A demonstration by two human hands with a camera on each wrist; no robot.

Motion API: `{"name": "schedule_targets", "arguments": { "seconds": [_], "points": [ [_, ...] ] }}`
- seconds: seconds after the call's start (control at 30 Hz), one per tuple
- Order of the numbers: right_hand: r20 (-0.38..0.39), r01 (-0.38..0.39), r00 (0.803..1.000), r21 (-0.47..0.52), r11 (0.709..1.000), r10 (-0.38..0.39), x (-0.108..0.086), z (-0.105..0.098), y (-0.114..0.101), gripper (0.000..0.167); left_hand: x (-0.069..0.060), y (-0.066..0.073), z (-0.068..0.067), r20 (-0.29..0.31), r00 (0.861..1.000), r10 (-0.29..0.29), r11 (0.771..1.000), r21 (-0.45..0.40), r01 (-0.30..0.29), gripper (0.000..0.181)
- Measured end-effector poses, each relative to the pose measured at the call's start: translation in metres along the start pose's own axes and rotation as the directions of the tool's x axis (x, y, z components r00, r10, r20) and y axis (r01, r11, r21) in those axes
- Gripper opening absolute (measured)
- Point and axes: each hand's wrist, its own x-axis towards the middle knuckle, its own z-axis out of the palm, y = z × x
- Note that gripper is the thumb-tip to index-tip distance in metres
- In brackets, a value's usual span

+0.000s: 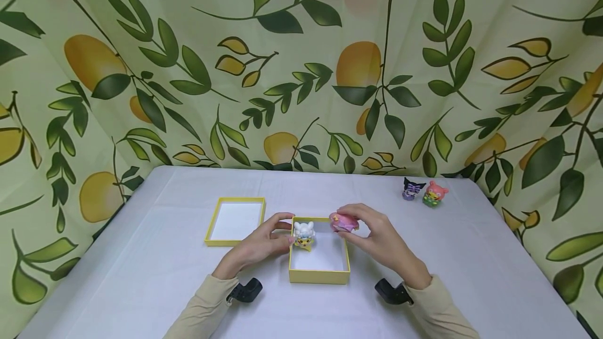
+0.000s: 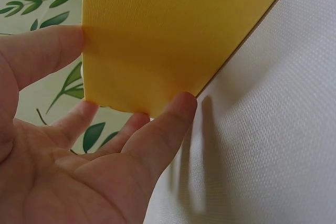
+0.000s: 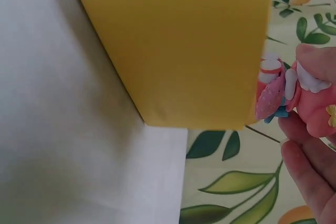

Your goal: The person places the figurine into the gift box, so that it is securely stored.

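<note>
An open yellow box with a white inside stands on the table. My left hand holds it at the left side, thumb at the rim and fingers about the far corner; the left wrist view shows the fingertips against its yellow wall. Inside, at the left wall, is a small figurine with a white top and a yellow lower part. Between thumb and fingers, my right hand pinches a pink figurine at the box's far right corner, lying tilted sideways. Part of it is hidden by the fingers.
Left of the box lies a shallow yellow-edged lid, white side up. At the table's far right stand a black-and-purple figurine and a pink-and-green figurine. A leaf-and-fruit patterned curtain hangs behind the white-covered table.
</note>
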Motion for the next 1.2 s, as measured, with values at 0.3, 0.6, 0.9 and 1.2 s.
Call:
{"name": "schedule_targets", "arguments": {
  "seconds": [0.3,0.6,0.9,1.2],
  "points": [
    [0.003,0.004,1.000,-0.005,1.000,-0.004,0.000,0.008,-0.004,0.046,-0.001,0.002,0.001,-0.002,1.000,-0.015,1.000,0.012,0.015,0.064],
    [0.020,0.079,0.997,0.028,0.997,-0.079,-0.003,0.022,0.000,0.045,0.000,0.001,0.001,-0.005,1.000,-0.011,1.000,0.014,0.011,0.064],
    [0.057,0.090,0.994,0.013,0.996,-0.091,-0.003,0.029,-0.001,0.044,0.000,0.002,0.001,0.001,1.000,-0.018,1.000,0.014,0.018,0.064],
    [0.045,0.093,0.995,-0.038,0.995,-0.091,-0.004,0.036,0.000,0.045,0.000,0.002,0.001,-0.002,1.000,-0.009,1.000,0.025,0.009,0.064]
  ]
}}
